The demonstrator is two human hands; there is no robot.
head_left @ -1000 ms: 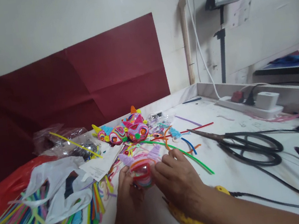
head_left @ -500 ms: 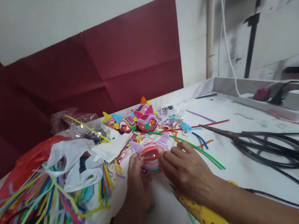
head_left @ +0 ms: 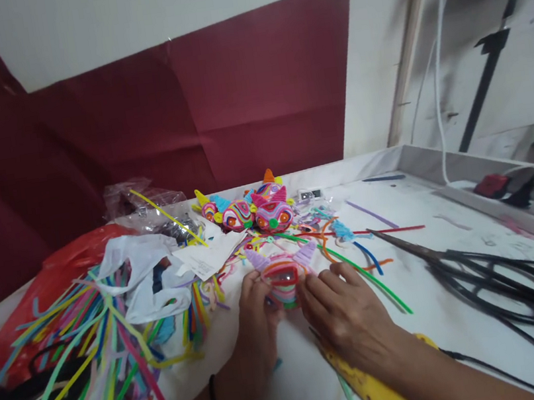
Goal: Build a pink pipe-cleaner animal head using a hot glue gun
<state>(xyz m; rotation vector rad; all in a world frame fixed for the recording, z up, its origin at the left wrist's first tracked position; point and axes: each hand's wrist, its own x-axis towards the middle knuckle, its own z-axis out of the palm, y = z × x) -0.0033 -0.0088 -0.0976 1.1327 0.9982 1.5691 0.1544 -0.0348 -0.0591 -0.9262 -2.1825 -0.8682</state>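
Between my two hands is a small animal head (head_left: 283, 278) made of coloured pipe cleaners, with lilac ears and a red-rimmed dark, shiny patch. My left hand (head_left: 255, 319) is closed round its left side, thumb and fingers gripping the edge. The fingers of my right hand (head_left: 340, 306) are bent and pressed together against its right side; what lies between their tips is hidden. A yellow glue gun (head_left: 363, 376) with a black cord lies on the table under my right wrist, partly covered by it.
Finished pipe-cleaner heads (head_left: 271, 212) sit behind. Large black-handled scissors (head_left: 490, 280) lie at right, near a power strip (head_left: 529, 207). A pipe-cleaner bundle (head_left: 105, 358), a white plastic bag (head_left: 147, 305) and a red bag (head_left: 57, 271) fill the left. Loose stems (head_left: 381, 290) lie behind my right hand.
The whole scene has shifted right in the view as the camera turned a little left. Both hands keep nearly the same hold on the animal head.
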